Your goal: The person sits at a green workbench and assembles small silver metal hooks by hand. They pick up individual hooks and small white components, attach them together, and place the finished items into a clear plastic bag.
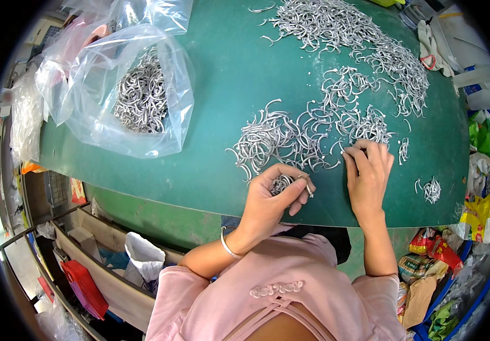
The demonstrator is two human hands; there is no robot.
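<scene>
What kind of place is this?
Probably a small workshop or factory workroom. The green table is strewn with piles of curved silvery pieces, and a clear plastic bag on it holds many more of what look like the same kind.

The curved pieces (pixel 262 138) nearest the left grip (pixel 276 190) look metal, smooth and dully shining; the desk (pixel 216 113) beside the right grip (pixel 368 173) is smooth, with a soft sheen; beyond and left of the left grip, the bag (pixel 94 122) is clear, glossy, creased plastic; behind both grips, the shirt (pixel 307 273) is matt cloth.
</scene>
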